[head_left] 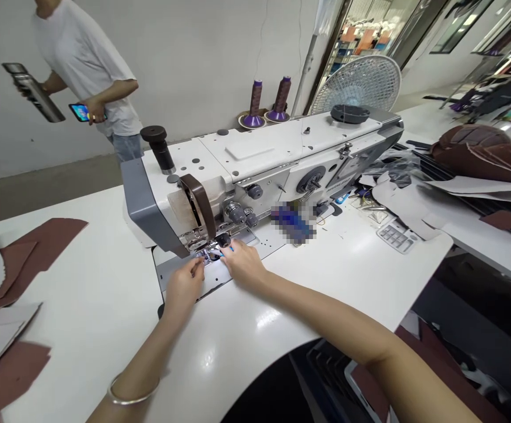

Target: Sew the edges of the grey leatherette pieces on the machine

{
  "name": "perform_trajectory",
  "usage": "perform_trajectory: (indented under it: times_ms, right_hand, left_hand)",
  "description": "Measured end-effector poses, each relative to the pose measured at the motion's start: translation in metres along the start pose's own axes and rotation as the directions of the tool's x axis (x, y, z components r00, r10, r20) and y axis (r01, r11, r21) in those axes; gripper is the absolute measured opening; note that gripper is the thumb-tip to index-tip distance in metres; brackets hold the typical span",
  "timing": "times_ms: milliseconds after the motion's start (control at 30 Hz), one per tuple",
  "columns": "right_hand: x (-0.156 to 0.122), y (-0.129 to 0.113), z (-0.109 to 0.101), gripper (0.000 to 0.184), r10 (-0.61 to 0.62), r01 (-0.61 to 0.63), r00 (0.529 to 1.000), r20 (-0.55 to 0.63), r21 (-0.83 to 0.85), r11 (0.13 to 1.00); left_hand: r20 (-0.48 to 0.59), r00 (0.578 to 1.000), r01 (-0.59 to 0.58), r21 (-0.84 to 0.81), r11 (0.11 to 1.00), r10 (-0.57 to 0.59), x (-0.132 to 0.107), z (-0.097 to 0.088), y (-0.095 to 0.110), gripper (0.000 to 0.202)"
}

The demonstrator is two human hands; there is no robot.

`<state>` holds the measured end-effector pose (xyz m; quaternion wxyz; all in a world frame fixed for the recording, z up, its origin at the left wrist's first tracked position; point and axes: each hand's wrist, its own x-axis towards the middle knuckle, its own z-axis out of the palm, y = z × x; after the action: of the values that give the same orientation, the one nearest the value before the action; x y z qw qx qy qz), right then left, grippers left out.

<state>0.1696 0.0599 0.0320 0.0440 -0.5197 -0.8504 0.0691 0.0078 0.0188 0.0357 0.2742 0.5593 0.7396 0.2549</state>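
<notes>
A white and grey industrial sewing machine [255, 158] stands on the white table [105, 294]. Both my hands are at its needle area, on the metal needle plate [211, 276]. My left hand [184, 285] rests on the plate with its fingers curled and pinched just left of the presser foot [211, 254]. My right hand [243, 262] lies to the right of the foot, fingers pressed together on a small blue tool at the needle. What the left fingers pinch is too small to make out. A silver bangle [132, 395] circles my left wrist.
Maroon and white cut pieces [12, 276] lie at the table's left. Two purple thread cones [268, 103] and a fan [361, 82] stand behind the machine. More dark fabric [480, 155] is piled at the right. A person in a white shirt [87, 64] stands at the back left holding a phone and a flask.
</notes>
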Motion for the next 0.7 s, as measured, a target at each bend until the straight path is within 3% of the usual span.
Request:
perform_trajectory:
  times_ms: [267,467,633,700]
  right_hand:
    - [-0.009,0.008,0.007,0.029,-0.013,0.036,0.992,-0.124,0.188,0.981]
    - [-0.013,0.009,0.014,0.032,-0.045,0.089,0.979,-0.197,0.220,0.971]
    - [-0.013,0.009,0.019,0.033,-0.070,0.129,0.965,-0.253,0.225,0.966]
    - [-0.016,0.008,0.022,0.031,-0.083,0.151,0.953,-0.293,0.215,0.965]
  left_hand:
    - [-0.008,1.000,0.003,-0.086,0.996,-0.004,-0.002,0.000,0.004,0.041]
    - [0.025,0.999,-0.023,-0.158,0.987,0.027,0.002,0.010,0.007,0.042]
    - [0.081,0.993,0.105,-0.308,0.946,-0.084,0.012,0.019,0.011,0.032]
    - [0.051,0.994,0.110,-0.322,0.940,-0.099,0.009,0.018,0.014,0.026]
